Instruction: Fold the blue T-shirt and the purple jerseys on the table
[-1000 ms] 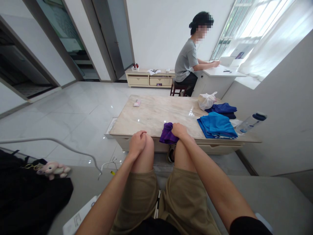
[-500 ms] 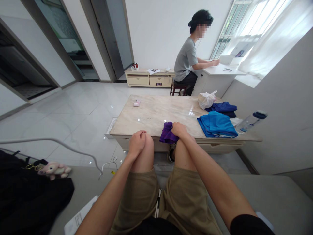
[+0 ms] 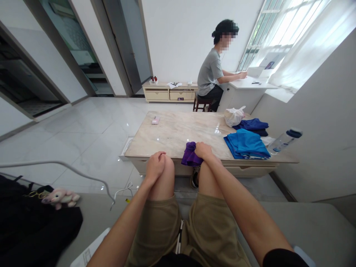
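Here the left hand (image 3: 155, 165) lies loosely curled, holding nothing, over the knee (image 3: 165, 174); the right hand (image 3: 204, 150) rests on the other knee, fingers against a purple cloth (image 3: 190, 155) at the table (image 3: 167, 129) edge, grip unclear; folded blue clothes (image 3: 246, 145) nearby

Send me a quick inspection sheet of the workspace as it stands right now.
Surface: marble-topped low table, just beyond the knees.
Job's things: bunched purple cloth at the table's near edge.
Clutter: folded blue garments, navy garment, white plastic bag, water bottle lying down, small pink item.
Grippers: right hand against the cloth, grip unclear; left hand on the left knee, holding nothing.
Cables: thin white cable on the floor.
Surroundings: grey sofa, plush toy, co-worker seated at a white desk.
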Demonstrator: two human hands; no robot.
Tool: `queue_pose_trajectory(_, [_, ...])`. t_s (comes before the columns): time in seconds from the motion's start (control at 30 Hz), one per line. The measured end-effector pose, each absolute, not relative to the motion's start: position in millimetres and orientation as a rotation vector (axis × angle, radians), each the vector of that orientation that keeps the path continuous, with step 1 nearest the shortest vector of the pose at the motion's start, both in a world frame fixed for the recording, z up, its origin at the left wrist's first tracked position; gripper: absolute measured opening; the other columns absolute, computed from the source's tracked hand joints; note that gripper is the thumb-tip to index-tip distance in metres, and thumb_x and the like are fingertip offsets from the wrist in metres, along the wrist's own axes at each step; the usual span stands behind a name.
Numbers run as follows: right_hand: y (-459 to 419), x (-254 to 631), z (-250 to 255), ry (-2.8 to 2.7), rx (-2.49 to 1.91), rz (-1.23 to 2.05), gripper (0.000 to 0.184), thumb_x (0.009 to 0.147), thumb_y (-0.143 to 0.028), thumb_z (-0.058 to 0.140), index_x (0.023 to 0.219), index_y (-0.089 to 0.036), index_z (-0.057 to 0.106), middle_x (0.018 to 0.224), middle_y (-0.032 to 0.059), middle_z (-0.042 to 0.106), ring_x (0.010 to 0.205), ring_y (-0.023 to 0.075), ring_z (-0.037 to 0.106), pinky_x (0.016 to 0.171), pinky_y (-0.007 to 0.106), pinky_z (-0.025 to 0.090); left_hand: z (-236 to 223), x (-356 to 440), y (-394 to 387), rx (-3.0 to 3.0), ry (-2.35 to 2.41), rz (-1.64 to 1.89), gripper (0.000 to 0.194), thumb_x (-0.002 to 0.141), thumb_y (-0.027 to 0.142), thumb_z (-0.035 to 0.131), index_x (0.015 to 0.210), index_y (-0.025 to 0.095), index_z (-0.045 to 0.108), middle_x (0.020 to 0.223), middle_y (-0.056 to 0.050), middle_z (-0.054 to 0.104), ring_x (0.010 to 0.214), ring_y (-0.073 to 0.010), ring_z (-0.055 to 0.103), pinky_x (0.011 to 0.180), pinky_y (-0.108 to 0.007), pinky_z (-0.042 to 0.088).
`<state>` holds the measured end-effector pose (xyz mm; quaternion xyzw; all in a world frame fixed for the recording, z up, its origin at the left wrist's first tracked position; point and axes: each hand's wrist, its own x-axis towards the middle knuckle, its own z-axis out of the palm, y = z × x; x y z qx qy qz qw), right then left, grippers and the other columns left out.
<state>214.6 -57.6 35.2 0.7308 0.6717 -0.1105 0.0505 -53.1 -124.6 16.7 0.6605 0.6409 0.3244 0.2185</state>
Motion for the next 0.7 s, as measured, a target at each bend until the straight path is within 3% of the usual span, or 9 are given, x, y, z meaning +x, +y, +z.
queue_pose_trajectory(0.7, [-57.7,215.0,34.7,2.054,2.215,-0.332,0.041,0.104,-0.026,0.061,0.14,-0.013,0.073,0.138,0.0268,0.074,0.132,0.0333,0.072,0.105,0.037,0.057,18.1,-53.5,-125.9,1.825,1.786,0.906,0.037,0.103,0.025,0.047,0.119,0.021,0.08,0.131,-0.01,0.081,0.125,-0.0293,0.072,0.116,-0.043,0.052])
